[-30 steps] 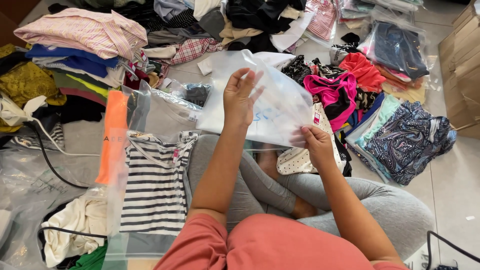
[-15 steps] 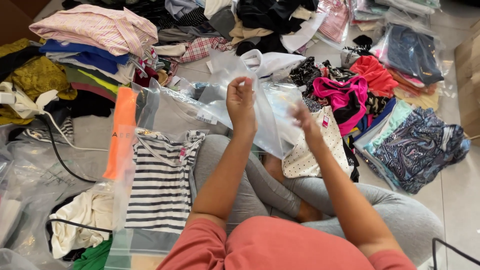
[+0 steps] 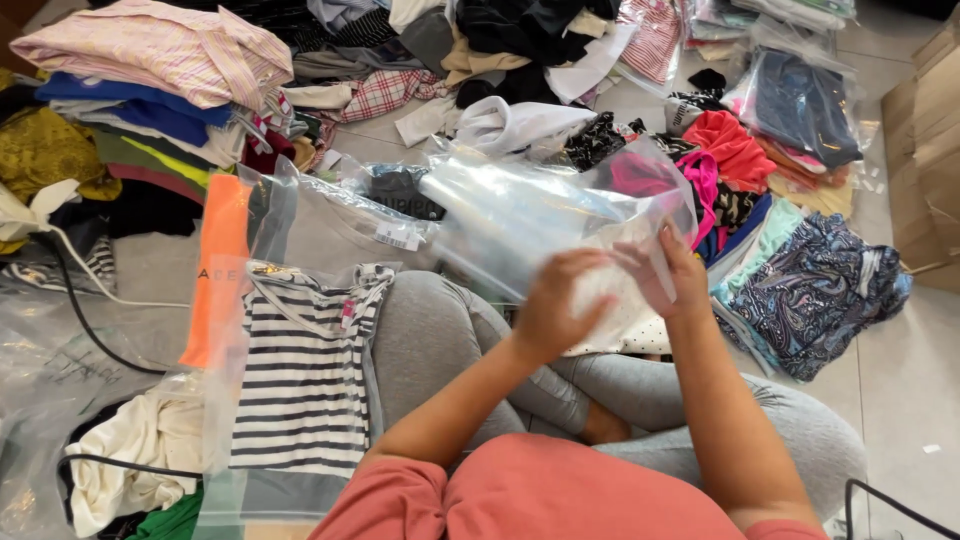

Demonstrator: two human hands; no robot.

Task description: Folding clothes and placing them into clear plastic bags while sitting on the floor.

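Left hand [image 3: 555, 305] and right hand [image 3: 668, 275]: fingers curled, gripping clear plastic bag [image 3: 530, 215] over lap; white rectangular tag [image 3: 398, 237] on neighbouring bagged grey garment [image 3: 330, 230].

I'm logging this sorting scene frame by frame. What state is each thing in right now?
clear plastic bag: crumpled, held up over the lap by both hands
left hand: gripping the bag's near edge
right hand: pinching the bag beside it
striped top: flat, sealed in its own bag
pink striped shirt: folded on top of a stack
blue patterned garment: bagged, lying on the floor
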